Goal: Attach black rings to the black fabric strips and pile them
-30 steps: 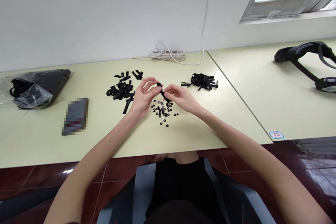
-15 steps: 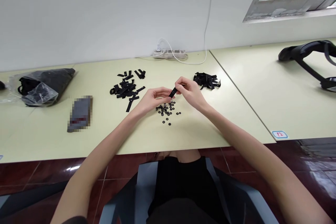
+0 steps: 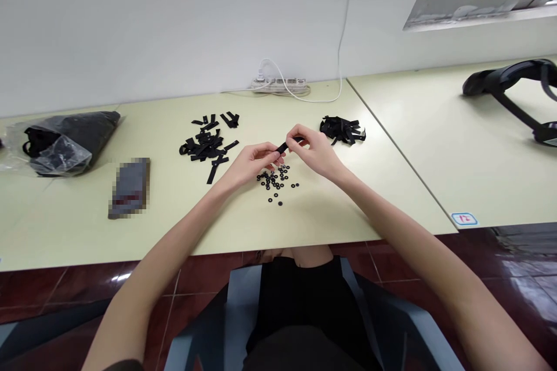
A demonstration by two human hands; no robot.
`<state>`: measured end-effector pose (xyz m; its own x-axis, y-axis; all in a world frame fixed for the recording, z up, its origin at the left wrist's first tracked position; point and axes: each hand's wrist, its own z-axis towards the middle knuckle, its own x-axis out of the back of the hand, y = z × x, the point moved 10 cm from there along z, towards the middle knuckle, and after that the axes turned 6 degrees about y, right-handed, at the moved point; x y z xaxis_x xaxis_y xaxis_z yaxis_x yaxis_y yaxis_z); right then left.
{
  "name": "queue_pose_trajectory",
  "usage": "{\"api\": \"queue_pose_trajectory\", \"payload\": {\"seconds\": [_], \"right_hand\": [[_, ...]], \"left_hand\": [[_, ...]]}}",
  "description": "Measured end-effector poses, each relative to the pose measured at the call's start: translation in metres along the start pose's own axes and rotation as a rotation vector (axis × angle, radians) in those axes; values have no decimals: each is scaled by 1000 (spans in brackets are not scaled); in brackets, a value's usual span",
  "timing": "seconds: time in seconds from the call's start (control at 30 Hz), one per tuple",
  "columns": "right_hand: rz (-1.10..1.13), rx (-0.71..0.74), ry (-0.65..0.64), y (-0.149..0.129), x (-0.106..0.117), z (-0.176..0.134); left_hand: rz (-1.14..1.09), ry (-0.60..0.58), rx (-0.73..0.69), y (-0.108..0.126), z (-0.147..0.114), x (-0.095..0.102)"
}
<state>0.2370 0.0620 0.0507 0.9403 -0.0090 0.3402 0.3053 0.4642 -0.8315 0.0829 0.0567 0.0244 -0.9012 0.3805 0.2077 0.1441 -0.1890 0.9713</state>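
Black strip (image 3: 282, 147): is being held above the tabletop (image 3: 331, 217), between front and back edges
Left hand (image 3: 256, 162): fingers are gripping its left end
Right hand (image 3: 314, 151): fingers are pinching its right end
Small discs (image 3: 272, 180): are lying nearer to the front edge

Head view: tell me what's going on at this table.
A person's left hand and right hand hold a black strip between them, close to small black discs scattered on the pale table. One pile of strips lies to the left, another pile to the right. A plastic bag lies farther left.
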Motion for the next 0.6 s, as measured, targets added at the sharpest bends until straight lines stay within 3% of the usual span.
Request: {"api": "queue_pose_trajectory", "payload": {"seconds": [0.13,0.2,0.4,0.6], "right_hand": [[-246,177,206,-12,17,-2],[-320,245,217,-21,17,-5],[-348,187,-73,-17,-13,-9],[-393,87,-133,-2,-20,-9]], "left_hand": [[-14,33,14,-2,1,4],[-8,54,22,-5,1,6],[80,85,-48,2,-2,6],[168,61,-129,6,-5,0]]}}
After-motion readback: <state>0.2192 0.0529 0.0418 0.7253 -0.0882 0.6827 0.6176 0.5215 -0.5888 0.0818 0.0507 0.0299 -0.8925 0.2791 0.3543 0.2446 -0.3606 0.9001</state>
